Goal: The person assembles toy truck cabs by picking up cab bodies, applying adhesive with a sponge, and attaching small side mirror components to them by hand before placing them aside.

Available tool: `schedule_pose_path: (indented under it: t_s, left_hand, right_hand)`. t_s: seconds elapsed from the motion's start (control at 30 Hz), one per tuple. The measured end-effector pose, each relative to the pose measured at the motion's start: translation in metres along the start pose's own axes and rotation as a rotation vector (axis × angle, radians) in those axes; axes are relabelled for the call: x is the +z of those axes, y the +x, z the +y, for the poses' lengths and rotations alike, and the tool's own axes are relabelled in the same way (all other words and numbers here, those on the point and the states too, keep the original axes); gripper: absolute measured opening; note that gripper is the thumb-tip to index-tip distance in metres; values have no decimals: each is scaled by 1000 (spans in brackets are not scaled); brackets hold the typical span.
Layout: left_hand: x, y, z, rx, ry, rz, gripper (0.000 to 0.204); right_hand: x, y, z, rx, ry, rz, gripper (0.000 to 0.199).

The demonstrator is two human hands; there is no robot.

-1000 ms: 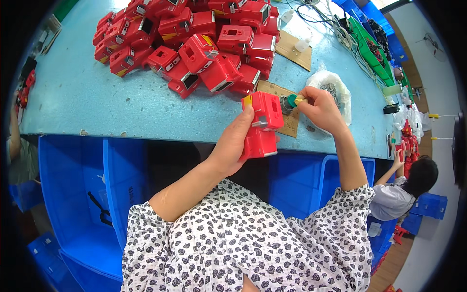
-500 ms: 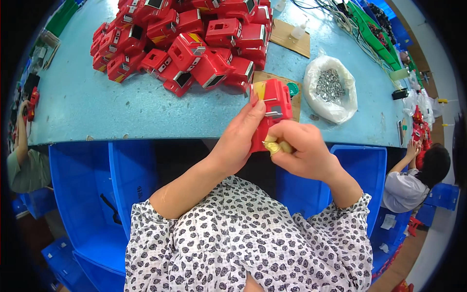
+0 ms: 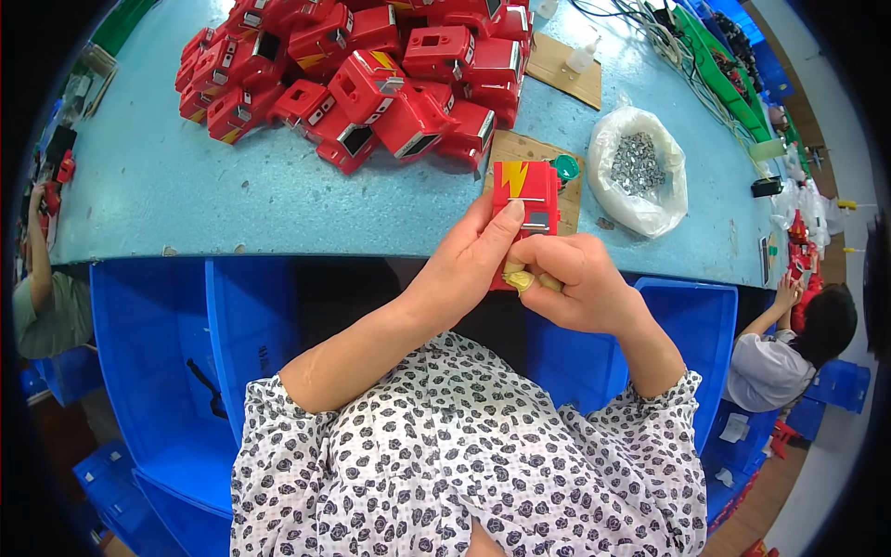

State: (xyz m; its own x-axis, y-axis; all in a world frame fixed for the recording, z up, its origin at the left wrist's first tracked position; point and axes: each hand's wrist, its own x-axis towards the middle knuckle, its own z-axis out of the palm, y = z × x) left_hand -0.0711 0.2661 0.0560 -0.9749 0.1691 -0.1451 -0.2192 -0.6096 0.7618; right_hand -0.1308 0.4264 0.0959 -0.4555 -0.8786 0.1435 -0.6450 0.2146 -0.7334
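Holding the red toy housing (image 3: 524, 202) in my left hand (image 3: 473, 260) above the worktop (image 3: 232, 200) edge, my right hand (image 3: 571, 278) clenches a yellow-handled tool (image 3: 520, 279), between the red housing pile (image 3: 371, 74) and screw bag (image 3: 639, 167).

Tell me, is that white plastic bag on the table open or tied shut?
Open: the white bag gapes at its mouth, showing a heap of small grey metal parts inside.

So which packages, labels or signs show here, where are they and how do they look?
Clear plastic bag: on the table right of the hands, open, full of small grey metal parts.
Yellow zigzag sticker: top of the red toy shell held in the left hand.
No screens or signs visible.
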Motion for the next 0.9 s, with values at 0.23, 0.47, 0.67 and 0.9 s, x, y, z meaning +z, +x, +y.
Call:
schedule_pose_path:
  t_s: [0.23, 0.47, 0.67, 0.9]
  left_hand:
    - [-9, 1, -2, -106, -278, 80, 41]
    - [-6, -3, -2, -168, -545, 105, 42]
    - [-6, -2, -3, -202, -552, 55, 43]
    - [-4, 2, 0, -236, -597, 122, 42]
  right_hand:
    - [24, 1, -11, -76, -177, 272, 27]
    - [27, 5, -18, -125, -239, 351, 30]
    - [22, 2, -16, -115, -181, 320, 33]
    - [-60, -16, 34, 326, -440, 625, 19]
